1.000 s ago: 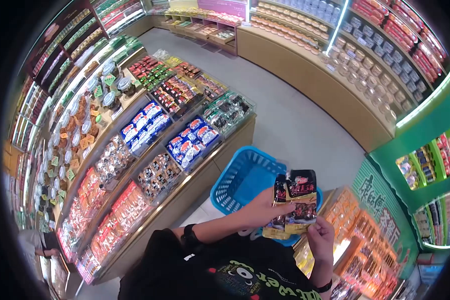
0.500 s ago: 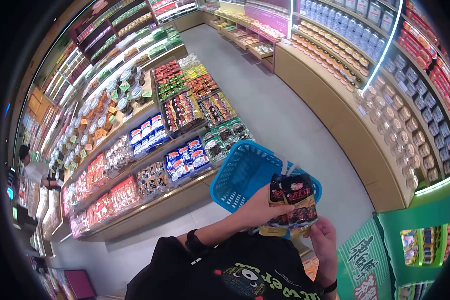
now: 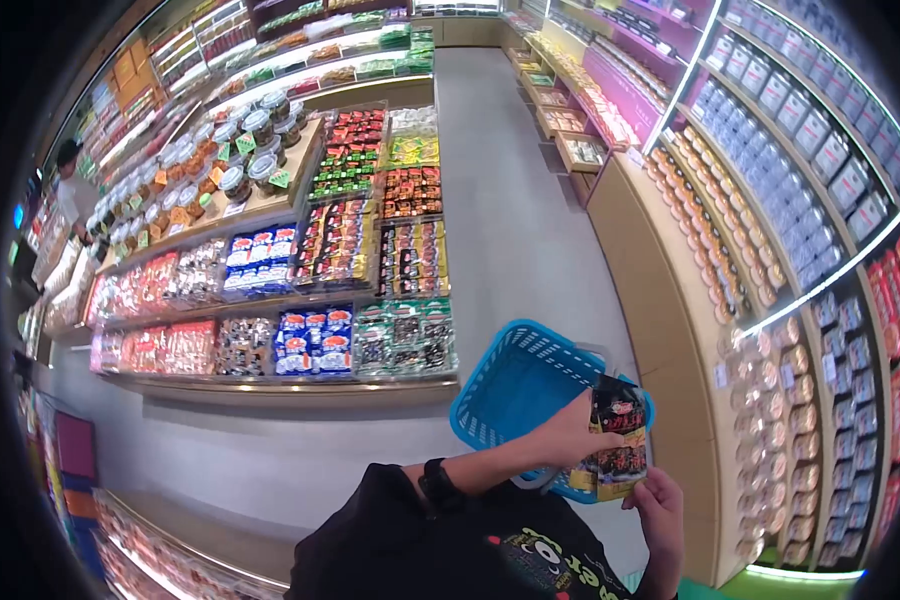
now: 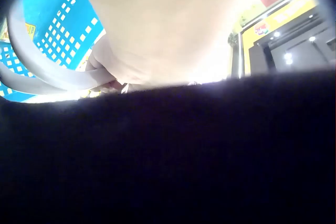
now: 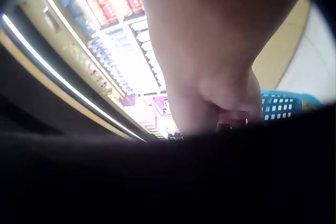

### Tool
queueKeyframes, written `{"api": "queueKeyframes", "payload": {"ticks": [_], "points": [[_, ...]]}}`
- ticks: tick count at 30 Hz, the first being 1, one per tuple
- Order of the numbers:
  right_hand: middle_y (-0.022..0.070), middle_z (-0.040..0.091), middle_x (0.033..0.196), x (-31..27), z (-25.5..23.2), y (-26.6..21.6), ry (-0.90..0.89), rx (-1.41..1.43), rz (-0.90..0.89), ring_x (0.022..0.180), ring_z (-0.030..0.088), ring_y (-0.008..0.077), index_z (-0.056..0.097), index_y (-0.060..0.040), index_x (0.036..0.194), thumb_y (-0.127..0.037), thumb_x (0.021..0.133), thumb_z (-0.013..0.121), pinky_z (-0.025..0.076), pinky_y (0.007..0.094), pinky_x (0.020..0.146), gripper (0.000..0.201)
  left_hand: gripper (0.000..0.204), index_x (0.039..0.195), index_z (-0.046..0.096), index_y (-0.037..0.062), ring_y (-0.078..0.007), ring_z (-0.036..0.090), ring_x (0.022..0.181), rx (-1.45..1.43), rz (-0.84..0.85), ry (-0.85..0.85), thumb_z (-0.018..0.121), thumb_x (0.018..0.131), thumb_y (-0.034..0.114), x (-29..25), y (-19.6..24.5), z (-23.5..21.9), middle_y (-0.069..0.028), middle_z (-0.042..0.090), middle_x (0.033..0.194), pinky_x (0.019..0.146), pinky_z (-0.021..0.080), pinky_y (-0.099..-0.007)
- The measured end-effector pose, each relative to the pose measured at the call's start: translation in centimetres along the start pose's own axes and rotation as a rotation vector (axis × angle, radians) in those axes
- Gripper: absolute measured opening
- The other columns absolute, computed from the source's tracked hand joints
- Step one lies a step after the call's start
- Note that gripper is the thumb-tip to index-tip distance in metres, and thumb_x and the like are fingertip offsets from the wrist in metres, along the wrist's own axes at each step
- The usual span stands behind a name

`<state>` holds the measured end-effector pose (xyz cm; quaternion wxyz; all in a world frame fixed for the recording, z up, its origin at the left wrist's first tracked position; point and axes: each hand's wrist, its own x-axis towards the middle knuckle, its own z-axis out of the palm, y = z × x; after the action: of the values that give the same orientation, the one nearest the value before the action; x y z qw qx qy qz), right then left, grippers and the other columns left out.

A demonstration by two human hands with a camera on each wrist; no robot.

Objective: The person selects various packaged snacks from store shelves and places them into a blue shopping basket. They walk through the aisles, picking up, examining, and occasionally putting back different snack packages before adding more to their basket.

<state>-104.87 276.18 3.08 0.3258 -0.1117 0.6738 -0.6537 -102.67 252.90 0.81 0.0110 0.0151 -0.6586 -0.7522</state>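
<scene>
In the head view the left hand (image 3: 567,436) grips black and gold snack packets (image 3: 620,432), its thumb lying across their front. The right hand (image 3: 660,498) pinches the packets' lower corner between thumb and fingers. Behind and below the packets is a blue plastic basket (image 3: 505,385) with light handles, which seems to hang at the left forearm; its visible inside shows no goods. Part of the basket (image 4: 63,19) and its grey handles (image 4: 58,77) appear beside the left hand (image 4: 163,24) in the left wrist view. The right wrist view shows the right hand (image 5: 210,77) with fingertips largely hidden.
A low display counter (image 3: 300,388) with compartments of packaged snacks stands at the left. Shelves of jars and tins (image 3: 770,440) line the right. Between them runs a grey aisle floor (image 3: 510,200). Another person (image 3: 73,195) stands at the far left.
The view has turned toward the right-hand shelves and along the aisle, and the green display has nearly left the picture. Both hands still hold the packets, now seen more side-on.
</scene>
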Motion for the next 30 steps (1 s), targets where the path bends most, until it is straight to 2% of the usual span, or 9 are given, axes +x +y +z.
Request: {"api": "queueKeyframes", "payload": {"ticks": [5, 8, 11, 15, 16, 19, 26, 28, 30], "points": [[0.0074, 0.063, 0.093, 8.9, -5.2, -3.1, -0.047, -0.048, 0.010, 0.072, 0.058, 0.0114, 0.050, 0.0030, 0.118, -0.003, 0.089, 0.050, 0.047, 0.0238, 0.064, 0.029, 0.053, 0.121, 0.043, -0.0010, -0.0206, 0.054, 0.106, -0.040, -0.055, 0.074, 0.070, 0.078, 0.015, 6.7, 2.8, -0.8, -0.0137, 0.057, 0.112, 0.094, 0.041, -0.0329], [0.0093, 0.062, 0.101, 13.6, -5.8, -3.7, -0.129, 0.084, 0.039, 0.082, 0.060, 0.0137, 0.049, 0.0032, 0.118, -0.003, 0.090, 0.049, 0.048, 0.0262, 0.072, 0.029, 0.056, 0.122, 0.043, -0.0018, -0.0233, 0.056, 0.106, -0.053, -0.049, 0.141, 0.070, 0.077, 0.020, 8.0, 2.6, -2.5, -0.0170, 0.058, 0.113, 0.094, 0.041, -0.0338], [0.0131, 0.058, 0.112, 19.5, -6.9, -3.5, -0.268, 0.181, 0.081, 0.104, 0.057, 0.0197, 0.047, 0.0042, 0.120, -0.004, 0.091, 0.049, 0.044, 0.0344, 0.091, 0.030, 0.056, 0.121, 0.043, -0.0028, -0.0218, 0.056, 0.106, 0.023, -0.202, 0.270, 0.070, 0.079, 0.023, 9.7, 2.5, -4.0, -0.0166, 0.058, 0.113, 0.093, 0.042, -0.0331], [0.0145, 0.058, 0.113, 27.5, -7.0, -5.5, -0.519, 0.250, 0.121, 0.105, 0.057, 0.0208, 0.046, 0.0062, 0.119, -0.009, 0.092, 0.050, 0.044, 0.0341, 0.092, 0.032, 0.055, 0.119, 0.042, -0.0044, -0.0169, 0.054, 0.105, -0.183, -0.128, 0.532, 0.071, 0.079, 0.019, 13.6, 1.1, -5.7, -0.0124, 0.057, 0.110, 0.092, 0.043, -0.0311], [0.0145, 0.058, 0.113, 29.6, -6.7, -5.9, -0.551, 0.236, 0.135, 0.105, 0.057, 0.0208, 0.046, 0.0062, 0.119, -0.009, 0.092, 0.050, 0.044, 0.0341, 0.092, 0.032, 0.055, 0.119, 0.042, -0.0044, -0.0169, 0.054, 0.105, -0.191, -0.122, 0.567, 0.071, 0.079, 0.019, 14.8, 1.1, -6.2, -0.0124, 0.057, 0.110, 0.092, 0.043, -0.0311], [0.0088, 0.062, 0.096, 36.3, -6.1, -6.9, -0.606, 0.155, 0.155, 0.081, 0.058, 0.0123, 0.050, 0.0056, 0.116, -0.009, 0.092, 0.052, 0.045, 0.0253, 0.073, 0.029, 0.050, 0.117, 0.043, -0.0030, -0.0161, 0.055, 0.102, -0.233, -0.050, 0.842, 0.070, 0.080, 0.016, 18.3, 1.2, -7.6, -0.0104, 0.057, 0.108, 0.088, 0.045, -0.0306], [0.0055, 0.063, 0.087, 51.3, -2.1, -13.0, -0.872, -0.129, 0.202, 0.074, 0.056, 0.0096, 0.052, 0.0042, 0.116, -0.009, 0.091, 0.054, 0.044, 0.0231, 0.069, 0.029, 0.040, 0.116, 0.047, 0.0001, -0.0137, 0.055, 0.101, -0.456, 0.048, 1.235, 0.066, 0.081, 0.006, 23.5, 3.0, -12.3, -0.0063, 0.058, 0.109, 0.089, 0.044, -0.0299], [0.0050, 0.063, 0.085, 54.5, -0.2, -14.1, -1.032, -0.260, 0.173, 0.072, 0.056, 0.0091, 0.052, 0.0036, 0.116, -0.009, 0.090, 0.055, 0.044, 0.0228, 0.069, 0.029, 0.039, 0.114, 0.048, 0.0002, -0.0137, 0.055, 0.100, -0.480, 0.150, 1.377, 0.067, 0.080, 0.005, 24.1, 3.4, -12.3, -0.0065, 0.058, 0.108, 0.089, 0.044, -0.0302], [0.0043, 0.063, 0.082, 56.9, 2.0, -14.5, -1.120, -0.282, 0.189, 0.072, 0.057, 0.0087, 0.052, 0.0027, 0.116, -0.008, 0.090, 0.055, 0.045, 0.0230, 0.069, 0.028, 0.038, 0.115, 0.048, 0.0012, -0.0140, 0.055, 0.101, -0.520, 0.151, 1.457, 0.065, 0.080, 0.003, 24.5, 3.8, -12.0, -0.0060, 0.058, 0.109, 0.090, 0.043, -0.0302]]}}
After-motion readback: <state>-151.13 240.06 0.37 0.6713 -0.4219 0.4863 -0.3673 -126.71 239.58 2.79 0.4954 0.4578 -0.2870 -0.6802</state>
